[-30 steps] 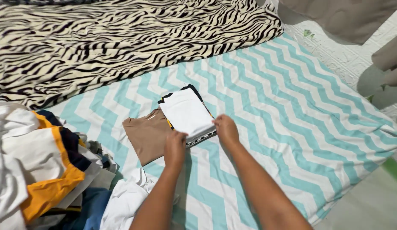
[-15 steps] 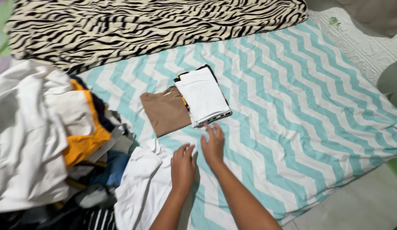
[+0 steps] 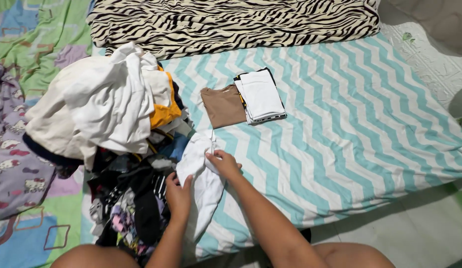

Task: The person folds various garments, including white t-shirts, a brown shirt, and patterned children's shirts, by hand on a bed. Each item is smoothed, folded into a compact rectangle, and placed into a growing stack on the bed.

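**Both hands on a crumpled white garment at the edge of the laundry heap**

Teal-and-white chevron bedding [image 3: 340, 124] covers the mattress in front of you, with a zebra-print blanket [image 3: 231, 22] bunched along its far edge at 12 o'clock. Your left hand [image 3: 178, 194] grips the lower left side of a white garment [image 3: 203, 173], fingers curled into the cloth. Your right hand [image 3: 223, 164] pinches the same garment near its upper middle, thumb and fingers closed on a fold. That garment lies crumpled on the sheet just in front of you, touching the unsorted clothes pile [image 3: 112, 129] at your 10 o'clock, where white, orange and dark pieces are heaped together. At 1 o'clock from your hands, well apart from them, a folded brown shirt [image 3: 221, 105] lies flat, and a folded white stack [image 3: 261, 95] rests just beside it, overlapping its right edge. A green patterned sheet [image 3: 37, 39] shows at the far left.
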